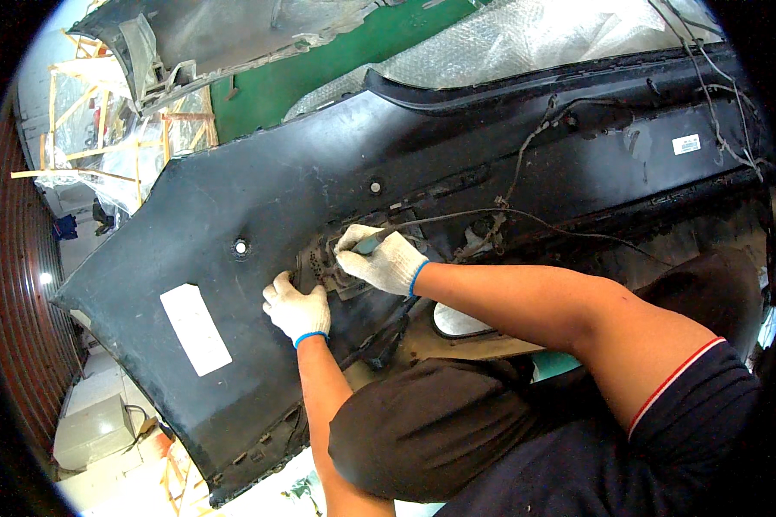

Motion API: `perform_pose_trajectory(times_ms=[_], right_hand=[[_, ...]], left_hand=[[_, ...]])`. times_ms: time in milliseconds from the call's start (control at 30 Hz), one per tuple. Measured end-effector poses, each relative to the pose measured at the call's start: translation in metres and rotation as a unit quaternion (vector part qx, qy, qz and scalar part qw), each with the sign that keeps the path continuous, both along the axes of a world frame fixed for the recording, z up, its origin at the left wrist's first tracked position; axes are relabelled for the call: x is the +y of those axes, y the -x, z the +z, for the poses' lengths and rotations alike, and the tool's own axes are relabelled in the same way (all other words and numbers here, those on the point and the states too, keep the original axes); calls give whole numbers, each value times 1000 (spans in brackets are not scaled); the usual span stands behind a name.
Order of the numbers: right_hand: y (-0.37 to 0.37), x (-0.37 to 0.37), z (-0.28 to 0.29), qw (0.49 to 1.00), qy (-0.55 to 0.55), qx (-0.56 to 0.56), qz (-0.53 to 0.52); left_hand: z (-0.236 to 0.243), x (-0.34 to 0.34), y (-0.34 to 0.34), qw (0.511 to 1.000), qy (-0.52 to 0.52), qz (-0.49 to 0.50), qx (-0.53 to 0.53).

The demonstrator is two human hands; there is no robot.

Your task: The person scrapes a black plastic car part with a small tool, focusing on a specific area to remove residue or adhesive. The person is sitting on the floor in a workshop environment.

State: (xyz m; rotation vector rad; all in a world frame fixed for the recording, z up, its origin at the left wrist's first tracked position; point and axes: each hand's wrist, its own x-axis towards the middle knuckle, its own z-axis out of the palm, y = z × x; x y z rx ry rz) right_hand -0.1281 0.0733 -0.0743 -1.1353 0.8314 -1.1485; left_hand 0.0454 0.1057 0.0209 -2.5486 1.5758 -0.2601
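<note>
A large black plastic bumper cover (284, 172) lies across the view with its inner side up. My right hand (386, 263), in a white knitted glove with a blue cuff, is closed around a corded tool with a teal handle (367, 245). Its working end is hidden by the fingers. From it a dark cord (457, 213) runs off to the right. Under the hand is a rough, scarred patch (343, 283) of the bumper. My left hand (297, 310), gloved the same way, rests on the bumper just left of this patch, fingers spread and holding nothing.
A white paper sheet (197, 330) lies on the bumper's left part. A wiring harness (526, 146) crosses its right side. Beyond are another dark panel (241, 39), bubble wrap (491, 56) and a wrapped wooden-strip crate (103, 129). A grey box (93, 432) stands lower left.
</note>
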Motion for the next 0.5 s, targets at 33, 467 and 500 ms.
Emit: perform_pose_trajectory(times_ms=[33,467,500], right_hand=[[-1,0,-3,1000,23,11,-9],[5,10,-1,995,92,-19,26],[5,10,0,995,97,-17,23]], left_hand=[[-1,-1,1,1000,0,-2,1],[-5,-1,-4,1000,-4,-4,-7],[-4,0,-5,1000,-4,-3,-7]])
